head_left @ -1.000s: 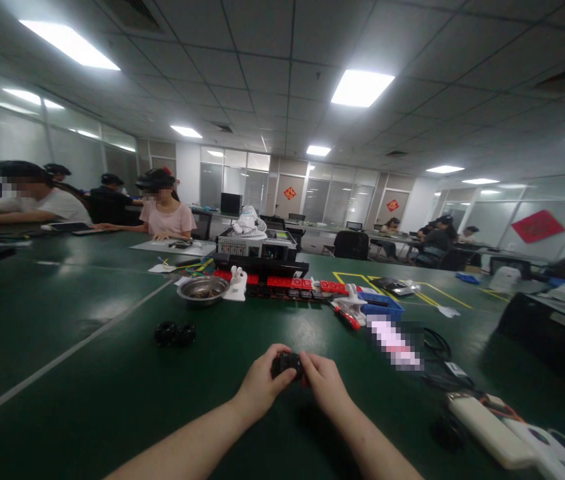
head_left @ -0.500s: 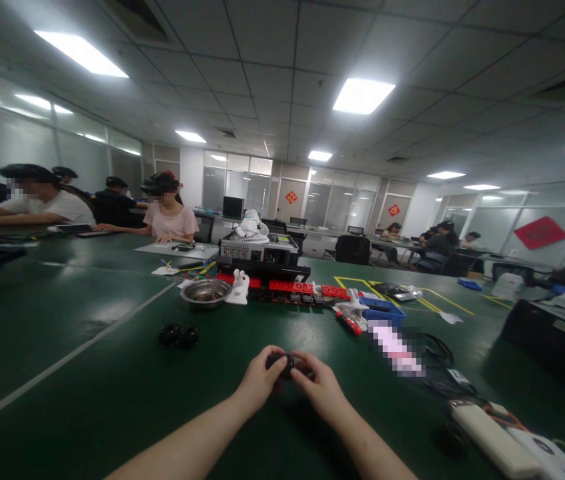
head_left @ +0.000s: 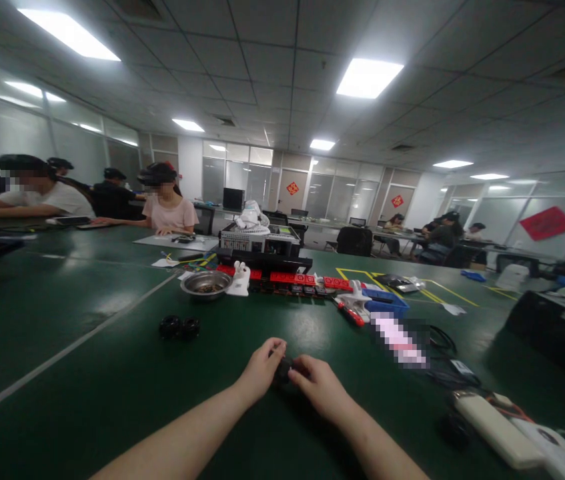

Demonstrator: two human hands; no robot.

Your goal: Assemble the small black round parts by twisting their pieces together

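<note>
Office room lit by ceiling panels; the foreground is taken up by a wide dark green surface (head_left: 112,380). Near its front middle, one small rounded black part (head_left: 283,371) is held between the two bare hands; whether the surface is touched by it cannot be told.

Grip: the part's right side is clamped by thumb and fingers of the right hand (head_left: 319,381). On the left hand (head_left: 261,368), thumb and forefinger tips are set close together over the part's upper left; whether it is pinched there cannot be told, as much is covered.

Risk, judged: the part could be dropped if the right pinch is loosened with no firm left hold. It looks smooth and rounded, so it could be rolled away once let go. Any tiny piece shed from it could easily be lost, black on dark green. Forearm knocks are less likely: the other parts are placed well apart.

Counts: hands, two. Held part, one. Black ring-shaped parts (head_left: 170,327) at left, two, set side by side. Round shiny metal bowl (head_left: 189,292), one; its small contents cannot be counted. White plastic pieces (head_left: 241,280), two seen near the red strips (head_left: 289,277); strips not reliably countable. Red-handled tool (head_left: 352,315), one. Blue plastic tray (head_left: 393,309), one. Cream oblong block (head_left: 499,430), one.
</note>
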